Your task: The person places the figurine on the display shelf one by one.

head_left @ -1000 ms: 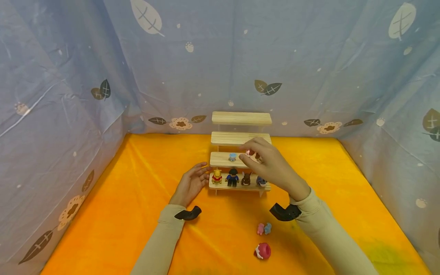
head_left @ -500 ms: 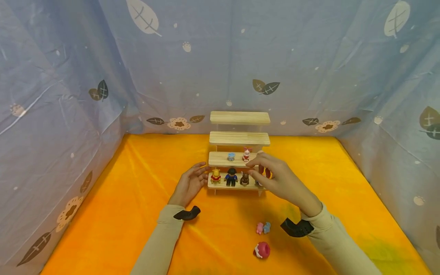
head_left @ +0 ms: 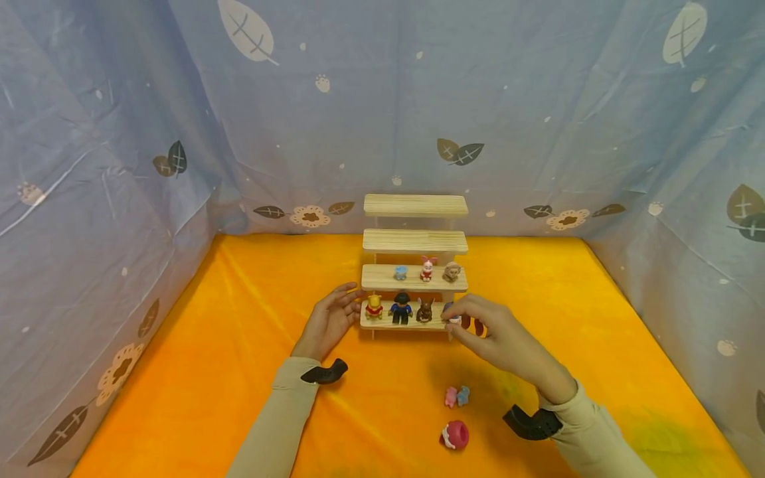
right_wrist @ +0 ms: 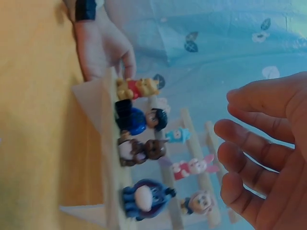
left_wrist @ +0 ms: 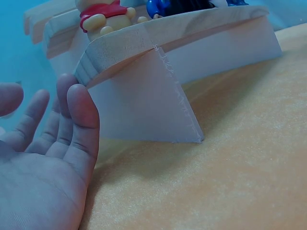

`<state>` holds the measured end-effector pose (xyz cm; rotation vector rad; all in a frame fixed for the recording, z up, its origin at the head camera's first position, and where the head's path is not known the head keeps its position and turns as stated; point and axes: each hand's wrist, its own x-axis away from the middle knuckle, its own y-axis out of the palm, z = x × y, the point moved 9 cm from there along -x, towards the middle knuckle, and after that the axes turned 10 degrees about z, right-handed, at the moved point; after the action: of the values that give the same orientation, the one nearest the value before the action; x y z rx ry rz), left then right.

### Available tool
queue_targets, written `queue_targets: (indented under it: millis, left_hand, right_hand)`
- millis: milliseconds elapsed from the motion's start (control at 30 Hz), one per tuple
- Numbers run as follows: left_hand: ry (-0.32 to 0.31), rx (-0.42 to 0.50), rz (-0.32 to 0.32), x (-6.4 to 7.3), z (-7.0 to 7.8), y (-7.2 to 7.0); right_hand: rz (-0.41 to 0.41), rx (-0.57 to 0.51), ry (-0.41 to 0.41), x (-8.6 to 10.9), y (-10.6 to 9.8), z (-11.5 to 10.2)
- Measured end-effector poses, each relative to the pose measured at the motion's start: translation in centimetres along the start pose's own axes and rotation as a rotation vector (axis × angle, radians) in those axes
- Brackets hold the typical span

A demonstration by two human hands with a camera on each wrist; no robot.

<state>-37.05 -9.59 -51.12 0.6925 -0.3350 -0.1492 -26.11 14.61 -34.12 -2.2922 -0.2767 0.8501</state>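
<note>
A tiered wooden display rack [head_left: 415,240] stands on the orange cloth. Its lowest step carries a yellow bear figurine in a red shirt [head_left: 374,307], a dark-haired figurine in blue [head_left: 401,309], a brown kangaroo-like figurine [head_left: 424,310] and a blue donkey figurine [right_wrist: 144,199]. One step up sit a small light-blue figurine [head_left: 400,273], a pink-eared piglet figurine [head_left: 427,269] and a tan figurine [head_left: 451,271]. My left hand [head_left: 329,323] touches the rack's left end with loosely extended fingers. My right hand [right_wrist: 273,148] hovers before the donkey, fingers relaxed, holding nothing.
On the cloth in front of the rack lie a pink figurine [head_left: 451,397], a small blue figurine [head_left: 463,396] and a dark-pink hollow piece with white trim [head_left: 457,435]. A blue leaf-patterned curtain [head_left: 382,119] encloses the back and sides.
My right hand has drawn back from the second step, down and to the right. The piglet and the tan figurine there have come into full view. My left hand stays at the rack's end.
</note>
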Motion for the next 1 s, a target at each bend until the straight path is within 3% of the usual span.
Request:
queue_targets:
  millis: [400, 700, 833, 1000]
  left_hand:
    - [-0.002, 0.009, -0.001, 0.0, 0.0, 0.0]
    - [-0.007, 0.006, 0.003, -0.1, -0.2, -0.1]
    - [-0.012, 0.008, -0.001, -0.1, -0.2, -0.1]
    - [-0.016, 0.021, -0.004, -0.1, -0.1, -0.1]
  right_hand:
    - [-0.021, -0.074, 0.068, 2.3, 1.4, 1.9]
    - [-0.113, -0.066, 0.221, 5.0, 3.0, 4.2]
    - [-0.178, -0.082, 0.214, 5.8, 3.7, 4.5]
    - [-0.205, -0.134, 0.188, 6.7, 4.3, 4.7]
